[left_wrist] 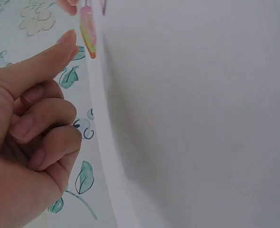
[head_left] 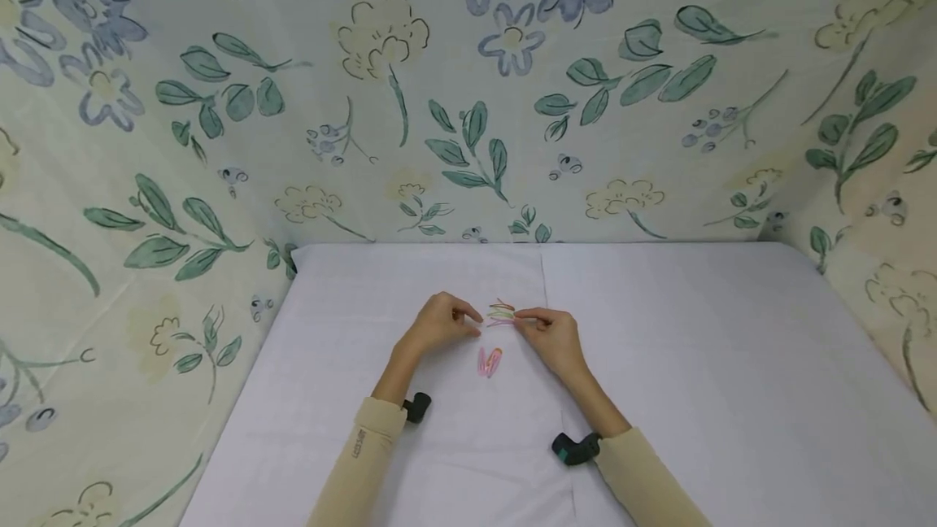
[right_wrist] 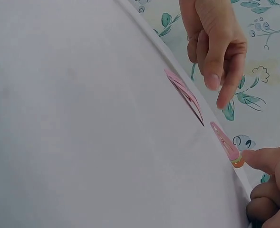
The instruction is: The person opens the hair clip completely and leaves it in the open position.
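Hair clips (head_left: 501, 313) in pink, green and orange-red lie on the white cloth between the hands in the head view. At their right end, my right hand (head_left: 552, 340) pinches with thumb and index finger. A pink clip (right_wrist: 224, 140) with a green and orange end is at that fingertip in the right wrist view. My left hand (head_left: 442, 322) hovers just left of the clips, thumb and index apart, other fingers loosely bent, holding nothing. Nearer the body lie pink hair clips (head_left: 489, 362), one with an orange end, set in a V.
White cloth (head_left: 703, 364) covers the table and has a fold line. A flower-patterned curtain (head_left: 468, 104) hangs behind and at the sides. Black wrist devices (head_left: 577, 449) sit by both sleeves.
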The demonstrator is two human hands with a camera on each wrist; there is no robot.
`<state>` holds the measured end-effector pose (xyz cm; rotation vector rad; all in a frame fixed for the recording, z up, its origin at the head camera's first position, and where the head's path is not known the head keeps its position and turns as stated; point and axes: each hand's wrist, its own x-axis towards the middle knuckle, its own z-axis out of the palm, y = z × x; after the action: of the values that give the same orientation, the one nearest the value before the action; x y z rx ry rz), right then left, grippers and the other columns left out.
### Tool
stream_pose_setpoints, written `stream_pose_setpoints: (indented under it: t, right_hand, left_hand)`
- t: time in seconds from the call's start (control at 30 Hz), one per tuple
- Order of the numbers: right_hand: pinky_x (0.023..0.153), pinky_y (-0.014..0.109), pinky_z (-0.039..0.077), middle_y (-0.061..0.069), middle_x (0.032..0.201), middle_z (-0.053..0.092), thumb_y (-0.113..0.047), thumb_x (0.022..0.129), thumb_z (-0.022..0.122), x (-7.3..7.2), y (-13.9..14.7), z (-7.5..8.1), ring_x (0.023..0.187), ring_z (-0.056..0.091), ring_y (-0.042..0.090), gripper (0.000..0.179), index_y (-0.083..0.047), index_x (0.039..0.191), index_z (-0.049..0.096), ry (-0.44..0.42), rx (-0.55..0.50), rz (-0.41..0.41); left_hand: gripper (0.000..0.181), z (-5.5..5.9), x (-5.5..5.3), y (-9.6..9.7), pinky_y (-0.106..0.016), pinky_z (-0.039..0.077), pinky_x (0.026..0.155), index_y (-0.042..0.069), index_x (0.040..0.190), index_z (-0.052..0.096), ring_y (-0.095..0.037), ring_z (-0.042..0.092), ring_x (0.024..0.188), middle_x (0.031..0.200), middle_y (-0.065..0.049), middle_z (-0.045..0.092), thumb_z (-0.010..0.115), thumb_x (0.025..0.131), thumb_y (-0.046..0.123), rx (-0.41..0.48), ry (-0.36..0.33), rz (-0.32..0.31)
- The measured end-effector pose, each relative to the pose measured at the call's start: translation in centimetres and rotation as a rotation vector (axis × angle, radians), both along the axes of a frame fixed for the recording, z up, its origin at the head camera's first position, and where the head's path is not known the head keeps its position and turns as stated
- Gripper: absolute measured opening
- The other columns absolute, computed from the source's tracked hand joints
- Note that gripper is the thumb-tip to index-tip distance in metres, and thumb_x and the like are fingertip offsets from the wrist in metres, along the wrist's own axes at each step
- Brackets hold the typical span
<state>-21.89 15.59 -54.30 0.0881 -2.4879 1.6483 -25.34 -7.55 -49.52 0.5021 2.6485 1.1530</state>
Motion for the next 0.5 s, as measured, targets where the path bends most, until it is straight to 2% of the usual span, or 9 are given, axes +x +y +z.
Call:
stream_pose_setpoints:
  t: [0.1,0.17,0.33,0.5]
  right_hand:
    - [0.047,0.020,0.025,-0.008,0.053,0.033,-0.016,0.090,0.082,0.7,0.5,0.3,0.048,0.026,0.003,0.013,-0.009,0.101,0.083,-0.061,-0.059,0.000]
    - [0.048,0.020,0.025,-0.008,0.054,0.033,-0.018,0.089,0.082,1.3,0.8,0.5,0.049,0.026,0.004,0.015,-0.011,0.102,0.083,-0.105,-0.080,0.011]
    - [0.048,0.020,0.025,-0.008,0.055,0.032,-0.021,0.089,0.083,3.0,1.2,0.8,0.049,0.024,0.005,0.017,-0.013,0.104,0.083,-0.173,-0.072,0.042]
    - [0.047,0.019,0.024,-0.009,0.055,0.030,-0.020,0.088,0.084,4.2,0.6,0.6,0.049,0.023,0.005,0.017,-0.015,0.104,0.083,-0.186,-0.048,0.106]
  left_hand:
    - [0.015,0.4,0.9,-0.5,-0.021,0.032,0.054,0.007,0.097,0.083,-0.008,0.040,0.057,0.058,0.004,0.048,0.087,0.082,0.009,0.101,-0.074,-0.012]
    - [0.016,0.6,1.6,-0.9,-0.021,0.032,0.054,0.007,0.098,0.083,-0.009,0.039,0.058,0.058,0.004,0.048,0.087,0.083,0.009,0.128,-0.110,-0.019]
    - [0.018,1.1,2.8,-1.4,-0.022,0.033,0.055,0.007,0.099,0.083,-0.009,0.041,0.058,0.059,0.004,0.047,0.087,0.081,0.008,0.120,-0.174,-0.038]
    - [0.019,0.9,3.4,-1.5,-0.021,0.033,0.054,0.006,0.098,0.083,-0.008,0.041,0.058,0.059,0.004,0.047,0.088,0.079,0.005,0.107,-0.187,-0.019]
